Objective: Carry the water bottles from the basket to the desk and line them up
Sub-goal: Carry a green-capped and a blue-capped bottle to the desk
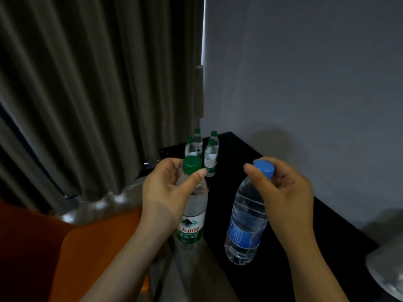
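Both bottles hang by their necks over the black desk (283,225) — left hand (165,188) pinching the green-capped bottle (192,214), right hand (281,186) clamped round the blue-capped bottle (246,223). Best lower each base flat beside the four standing bottles (205,149) — then release.
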Demonstrator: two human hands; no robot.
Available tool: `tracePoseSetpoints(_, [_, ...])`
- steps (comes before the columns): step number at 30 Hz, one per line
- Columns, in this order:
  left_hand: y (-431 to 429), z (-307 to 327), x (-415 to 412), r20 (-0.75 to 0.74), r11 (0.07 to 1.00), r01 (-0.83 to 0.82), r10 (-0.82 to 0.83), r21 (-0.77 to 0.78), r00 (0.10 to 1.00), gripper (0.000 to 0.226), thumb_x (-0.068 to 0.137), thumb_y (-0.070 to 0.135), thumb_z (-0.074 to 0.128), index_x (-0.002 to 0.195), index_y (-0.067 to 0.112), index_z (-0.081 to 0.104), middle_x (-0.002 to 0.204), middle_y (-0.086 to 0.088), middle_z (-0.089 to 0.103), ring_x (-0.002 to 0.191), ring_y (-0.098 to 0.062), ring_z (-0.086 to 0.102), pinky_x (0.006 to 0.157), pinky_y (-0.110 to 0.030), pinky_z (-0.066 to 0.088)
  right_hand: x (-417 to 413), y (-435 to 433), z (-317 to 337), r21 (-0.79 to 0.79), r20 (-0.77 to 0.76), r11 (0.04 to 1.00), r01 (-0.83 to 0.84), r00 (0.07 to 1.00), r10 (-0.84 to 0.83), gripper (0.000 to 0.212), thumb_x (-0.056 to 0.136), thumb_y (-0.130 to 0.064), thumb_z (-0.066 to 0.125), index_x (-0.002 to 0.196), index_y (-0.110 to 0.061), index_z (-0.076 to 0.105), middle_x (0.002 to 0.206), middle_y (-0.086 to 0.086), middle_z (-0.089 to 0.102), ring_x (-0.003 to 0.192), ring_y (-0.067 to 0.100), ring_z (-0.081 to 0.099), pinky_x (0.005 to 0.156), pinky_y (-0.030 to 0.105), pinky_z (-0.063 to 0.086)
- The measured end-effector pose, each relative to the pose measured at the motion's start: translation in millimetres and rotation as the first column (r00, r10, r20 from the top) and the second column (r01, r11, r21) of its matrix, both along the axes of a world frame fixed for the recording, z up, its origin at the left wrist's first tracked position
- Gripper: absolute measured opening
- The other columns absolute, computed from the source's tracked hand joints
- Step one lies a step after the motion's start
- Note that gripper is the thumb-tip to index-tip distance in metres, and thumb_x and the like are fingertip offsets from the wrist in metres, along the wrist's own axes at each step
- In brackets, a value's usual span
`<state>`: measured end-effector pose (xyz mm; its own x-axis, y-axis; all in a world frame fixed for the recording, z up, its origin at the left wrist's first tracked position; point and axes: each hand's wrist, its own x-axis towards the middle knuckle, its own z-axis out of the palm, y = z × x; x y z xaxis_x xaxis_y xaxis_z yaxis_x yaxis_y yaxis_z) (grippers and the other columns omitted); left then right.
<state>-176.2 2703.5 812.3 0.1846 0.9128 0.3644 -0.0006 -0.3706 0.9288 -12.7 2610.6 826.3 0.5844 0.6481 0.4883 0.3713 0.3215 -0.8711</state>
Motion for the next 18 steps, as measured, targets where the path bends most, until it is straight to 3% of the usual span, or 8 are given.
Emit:
tracePoseSetpoints(5, [61, -30, 27, -0.034, 0.998, 0.068, -0.068, 0.007, 0.997, 0.032, 0.073, 0.032, 0.076, 0.088, 0.006, 0.063, 0.087, -0.019, 0.070, 0.083, -0.036, 0.067, 0.078, -0.055, 0.055, 29, 54, -23, -0.050, -0.001, 0.997, 0.057, 0.998, -0.057, 0.012, 0.075, -0.042, 0.073, 0.081, -0.032, 0.069, 0.075, -0.011, 0.070, 0.067, 0.001, 0.065, 0.060, 0.009, 0.047])
tracePoseSetpoints(8, [96, -46, 47, -0.095, 0.995, 0.102, -0.100, 0.011, 0.990, 0.019, 0.078, 0.024, 0.075, 0.090, 0.014, 0.065, 0.088, 0.000, 0.074, 0.083, -0.016, 0.071, 0.073, -0.030, 0.058, 52, 87, -37, -0.087, -0.021, 0.995, 0.055, 0.998, -0.057, 0.018, 0.073, -0.047, 0.071, 0.082, -0.032, 0.068, 0.076, -0.010, 0.070, 0.068, 0.002, 0.065, 0.061, 0.011, 0.049])
tracePoseSetpoints(10, [118, -54, 65, -0.127, 0.995, 0.104, -0.104, -0.009, 0.986, 0.015, 0.078, 0.023, 0.076, 0.088, 0.020, 0.065, 0.087, 0.011, 0.074, 0.081, -0.003, 0.070, 0.068, -0.013, 0.052, 70, 109, -47, -0.115, -0.045, 0.992, 0.054, 0.997, -0.059, 0.021, 0.072, -0.048, 0.071, 0.084, -0.031, 0.068, 0.078, -0.010, 0.070, 0.071, 0.004, 0.066, 0.063, 0.013, 0.050])
tracePoseSetpoints(12, [141, -64, 83, -0.179, 0.997, 0.075, -0.075, -0.006, 0.981, 0.015, 0.076, 0.023, 0.077, 0.085, 0.022, 0.065, 0.083, 0.016, 0.072, 0.074, 0.005, 0.067, 0.062, -0.006, 0.048, 88, 129, -56, -0.137, -0.065, 0.989, 0.047, 0.996, -0.056, 0.021, 0.071, -0.047, 0.072, 0.085, -0.032, 0.068, 0.081, -0.010, 0.071, 0.074, 0.004, 0.067, 0.065, 0.013, 0.051])
tracePoseSetpoints(16, [183, -88, 110, -0.299, 0.997, 0.080, -0.077, -0.003, 0.951, 0.019, 0.077, 0.026, 0.076, 0.091, 0.022, 0.065, 0.083, 0.010, 0.071, 0.077, -0.004, 0.068, 0.068, -0.024, 0.055, 120, 165, -73, -0.187, -0.109, 0.982, 0.017, 0.993, -0.038, 0.024, 0.069, -0.045, 0.075, 0.088, -0.034, 0.068, 0.087, -0.010, 0.072, 0.080, 0.006, 0.069, 0.069, 0.015, 0.053])
tracePoseSetpoints(18, [200, -103, 118, -0.336, 0.997, 0.075, -0.066, 0.012, 0.939, 0.020, 0.077, 0.028, 0.076, 0.094, 0.024, 0.066, 0.084, 0.013, 0.070, 0.078, -0.002, 0.067, 0.068, -0.020, 0.053, 134, 179, -84, -0.225, -0.102, 0.974, 0.014, 0.994, -0.038, 0.023, 0.070, -0.042, 0.077, 0.089, -0.034, 0.068, 0.088, -0.011, 0.072, 0.082, 0.006, 0.069, 0.071, 0.017, 0.054])
